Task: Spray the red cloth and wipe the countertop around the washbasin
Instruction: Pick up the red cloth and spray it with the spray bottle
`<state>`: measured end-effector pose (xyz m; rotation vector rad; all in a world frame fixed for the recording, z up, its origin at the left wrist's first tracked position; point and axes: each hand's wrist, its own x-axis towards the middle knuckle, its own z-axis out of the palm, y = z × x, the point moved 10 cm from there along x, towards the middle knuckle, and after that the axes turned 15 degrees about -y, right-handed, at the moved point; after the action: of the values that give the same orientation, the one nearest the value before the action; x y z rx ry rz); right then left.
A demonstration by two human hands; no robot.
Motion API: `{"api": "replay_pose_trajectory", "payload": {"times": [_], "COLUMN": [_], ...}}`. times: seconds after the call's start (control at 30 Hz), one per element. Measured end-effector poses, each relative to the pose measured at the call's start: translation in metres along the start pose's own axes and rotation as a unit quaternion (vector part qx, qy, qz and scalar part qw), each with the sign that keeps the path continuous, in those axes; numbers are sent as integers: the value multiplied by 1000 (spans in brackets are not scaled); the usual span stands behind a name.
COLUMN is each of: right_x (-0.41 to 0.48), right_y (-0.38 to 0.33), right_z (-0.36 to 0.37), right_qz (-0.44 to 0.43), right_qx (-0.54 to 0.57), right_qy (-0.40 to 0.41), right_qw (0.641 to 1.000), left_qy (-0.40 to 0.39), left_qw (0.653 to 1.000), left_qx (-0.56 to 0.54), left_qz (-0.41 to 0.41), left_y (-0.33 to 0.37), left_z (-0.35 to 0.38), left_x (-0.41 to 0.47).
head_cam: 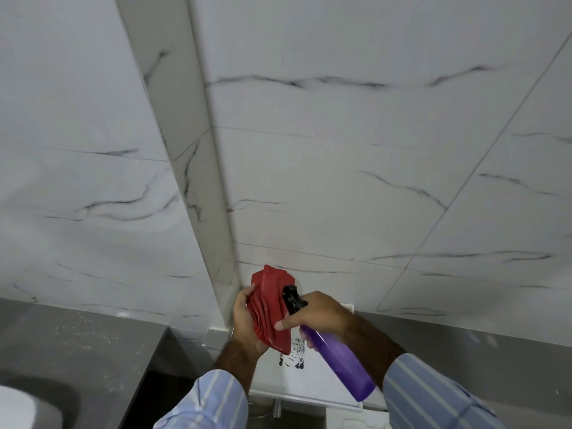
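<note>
Up against the marble-tiled wall [340, 150], at chest height, you hold both of the task's things clear of any surface. Your left hand [244, 323] is closed around the red cloth [272, 308], which is bunched into folds and stands upright in your palm, its flat face turned toward your right side. Your right hand [312, 314] is wrapped around the neck of the purple spray bottle [337, 357], index finger reaching across toward the trigger. The bottle's long axis runs diagonally, base down toward your right sleeve [433, 397] and black nozzle [291, 294] up and to the left, so the nozzle sits just beside the cloth and aims straight into it. That alignment is what the next squeeze depends on, and it looks right: the spray should land on fabric, not on the wall behind.

The gray countertop [77, 345] lies low on your left, well apart from the hands, with a rounded white rim, likely the washbasin [15, 410], at the bottom left corner. Your left hand, already carrying the cloth, is the nearer one to it, so once the cloth is wet the wipe should go down and left.
</note>
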<state>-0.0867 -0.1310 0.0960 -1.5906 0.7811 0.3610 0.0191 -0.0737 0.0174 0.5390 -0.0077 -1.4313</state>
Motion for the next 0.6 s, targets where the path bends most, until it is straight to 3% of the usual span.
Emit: {"api": "replay_pose_trajectory", "payload": {"times": [0.23, 0.6], "right_x": [-2, -1], "right_y": [-6, -14], "right_z": [-7, -7], "right_qz": [26, 1], "right_qx": [-8, 24], "right_qy": [66, 39], "right_qw": [997, 999], "left_qy": [-7, -4], "left_qw": [1000, 1000], "left_qx": [-1, -3], "left_qz": [-7, -13], "left_y": [5, 5], "left_z": [3, -1], "left_x": [0, -4]}}
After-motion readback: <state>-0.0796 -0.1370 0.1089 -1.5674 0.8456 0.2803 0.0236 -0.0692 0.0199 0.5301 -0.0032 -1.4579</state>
